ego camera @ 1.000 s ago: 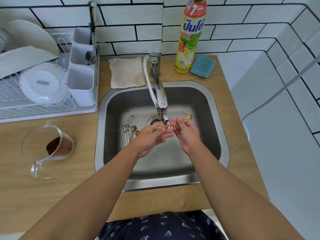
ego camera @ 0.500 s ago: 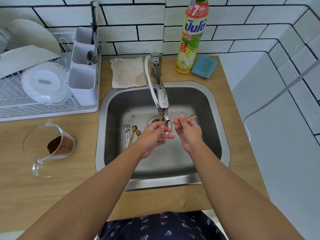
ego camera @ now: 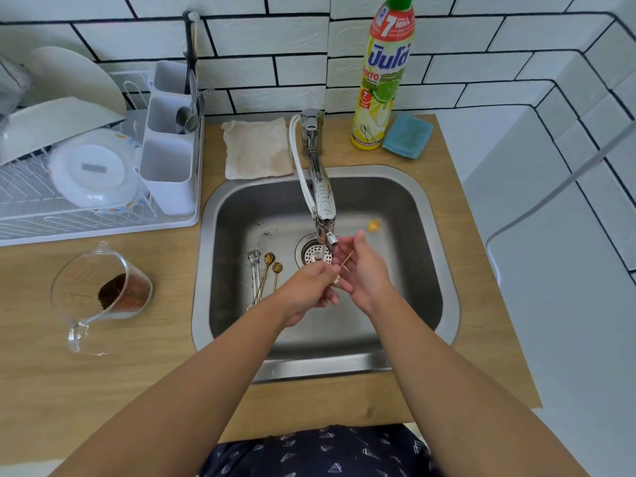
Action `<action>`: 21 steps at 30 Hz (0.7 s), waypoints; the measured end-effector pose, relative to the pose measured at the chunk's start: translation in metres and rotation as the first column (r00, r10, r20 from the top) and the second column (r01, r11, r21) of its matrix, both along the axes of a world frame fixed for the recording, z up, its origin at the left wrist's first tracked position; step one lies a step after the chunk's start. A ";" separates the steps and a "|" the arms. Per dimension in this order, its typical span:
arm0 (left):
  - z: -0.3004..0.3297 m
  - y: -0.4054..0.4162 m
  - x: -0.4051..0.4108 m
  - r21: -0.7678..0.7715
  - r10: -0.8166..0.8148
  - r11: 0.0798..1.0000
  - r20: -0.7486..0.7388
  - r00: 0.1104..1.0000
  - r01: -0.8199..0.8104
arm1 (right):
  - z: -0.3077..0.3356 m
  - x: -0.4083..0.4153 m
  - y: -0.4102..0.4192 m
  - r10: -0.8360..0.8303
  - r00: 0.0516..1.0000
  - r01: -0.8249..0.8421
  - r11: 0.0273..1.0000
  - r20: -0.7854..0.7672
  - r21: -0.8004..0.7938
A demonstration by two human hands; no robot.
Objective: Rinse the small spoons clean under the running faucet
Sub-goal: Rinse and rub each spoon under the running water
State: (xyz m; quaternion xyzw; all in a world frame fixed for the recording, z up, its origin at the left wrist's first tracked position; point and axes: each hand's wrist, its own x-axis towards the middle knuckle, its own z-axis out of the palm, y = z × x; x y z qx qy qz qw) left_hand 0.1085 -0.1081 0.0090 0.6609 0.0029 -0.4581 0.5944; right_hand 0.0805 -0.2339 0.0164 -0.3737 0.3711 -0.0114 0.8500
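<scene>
A small gold spoon [ego camera: 373, 224] slants across my right hand [ego camera: 363, 275], bowl up and to the right, thin shaft [ego camera: 347, 259] running down toward my left hand [ego camera: 308, 285]. My right hand holds the shaft with its thumb. My left hand's curled fingers pinch the pale handle end. Both hands meet just under the faucet [ego camera: 323, 204] nozzle, above the drain [ego camera: 311, 253]. Several more small spoons [ego camera: 263, 273], silver and gold, lie on the sink [ego camera: 444, 270] floor to the left of the drain.
A glass measuring jug [ego camera: 99, 294] with brown grounds stands on the wooden counter at left. A white dish rack [ego camera: 103, 187] with plates and a cutlery caddy sits behind it. A folded cloth [ego camera: 258, 148], a dish soap bottle [ego camera: 382, 77] and a blue sponge [ego camera: 407, 136] line the back.
The spoon has tilted so its bowl points higher to the right. My left hand has slid down to the handle end. Both hands stay under the nozzle.
</scene>
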 end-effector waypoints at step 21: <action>-0.080 0.071 0.029 0.865 -0.469 0.501 0.239 0.850 0.033 | -0.020 -0.008 0.002 -0.027 0.999 0.018 0.962 0.032 0.273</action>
